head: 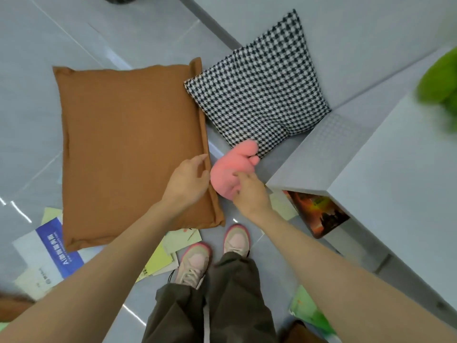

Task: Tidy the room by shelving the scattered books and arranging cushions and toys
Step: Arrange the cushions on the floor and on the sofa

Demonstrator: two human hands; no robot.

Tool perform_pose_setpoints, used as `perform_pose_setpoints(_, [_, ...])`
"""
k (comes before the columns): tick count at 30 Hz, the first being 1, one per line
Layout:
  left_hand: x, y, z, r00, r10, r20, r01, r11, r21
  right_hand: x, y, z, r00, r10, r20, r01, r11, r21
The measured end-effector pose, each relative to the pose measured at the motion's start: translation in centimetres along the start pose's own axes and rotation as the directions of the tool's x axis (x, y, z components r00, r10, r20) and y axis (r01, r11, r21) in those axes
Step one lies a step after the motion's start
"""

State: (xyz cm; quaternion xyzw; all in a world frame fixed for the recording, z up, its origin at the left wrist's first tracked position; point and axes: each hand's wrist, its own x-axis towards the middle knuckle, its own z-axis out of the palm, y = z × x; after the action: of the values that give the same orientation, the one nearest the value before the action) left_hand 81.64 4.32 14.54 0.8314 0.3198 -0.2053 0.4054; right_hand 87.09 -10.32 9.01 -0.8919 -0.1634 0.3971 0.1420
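Brown cushion (133, 149) lies flat on the grey tiled floor (37, 95) and serves as the reference item.

1. Pink plush toy (226, 167): on the floor just beside the brown cushion's right edge, touching the near corner of the houndstooth cushion (257, 95).
2. Houndstooth cushion: to the right of the brown cushion and beyond the toy, propped in the corner where the wall meets the white shelf unit (385, 174).
3. Left hand (188, 181): over the right edge of the brown cushion. Its fingers are loosely extended with the thumb apart, and they grasp nothing. Contact with the cushion's seam cannot be confirmed.
4. Right hand (249, 191): right of the brown cushion, on the near side of the toy. Its fingers curl around the plush body and grip it.
5. Scattered books:
   - a blue-and-white book (55, 246) lies partly under the brown cushion's near left corner;
   - pale yellow-green booklets (160, 258) lie at its near edge, beside the person's shoes (195, 263);
   - an orange-covered book (319, 211) sits in the shelf unit's lower opening, right of the cushion.
6. Green plush object (442, 78): on top of the shelf unit, far right of the brown cushion, blurred.
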Motion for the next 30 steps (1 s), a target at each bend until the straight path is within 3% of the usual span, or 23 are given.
perform_pose_setpoints(7, [5.9, -6.4, 6.3, 1.0, -0.007, 0.026, 0.006, 0.999, 0.044, 8.2, 3.4, 7.4, 0.998, -0.057, 0.017, 0.059, 0.99, -0.131])
perform_pose_setpoints(12, [7.3, -8.0, 8.1, 1.0, 0.019, 0.018, -0.02, 0.999, 0.049, 8.5, 4.6, 9.0, 0.988, -0.152, -0.001, 0.145, 0.943, -0.299])
perform_pose_setpoints(18, [5.2, -7.5, 8.2, 0.997, 0.058, 0.053, -0.063, 0.994, 0.088, 3.4, 7.0, 8.6, 0.999, 0.011, 0.051, 0.014, 0.886, -0.463])
perform_pose_setpoints(23, [3.3, -6.8, 8.3, 0.989, 0.118, 0.09, -0.127, 0.987, 0.099, -0.5, 8.3, 9.1, 0.969, 0.214, 0.124, -0.155, 0.916, -0.371])
perform_pose_setpoints(25, [2.9, -7.1, 8.0, 0.987, 0.128, 0.097, -0.138, 0.985, 0.101, -1.2, 7.4, 8.9, 0.938, 0.271, 0.216, -0.153, 0.883, -0.443])
perform_pose_setpoints(27, [2.9, -7.8, 7.6, 0.988, 0.135, 0.076, -0.142, 0.985, 0.101, -1.1, 6.4, 8.9, 0.943, 0.236, 0.234, -0.092, 0.862, -0.498])
perform_pose_setpoints(30, [3.4, -9.5, 6.9, 0.991, 0.131, 0.026, -0.133, 0.986, 0.103, 0.4, 4.4, 9.6, 0.974, 0.129, 0.186, -0.068, 0.951, -0.3])
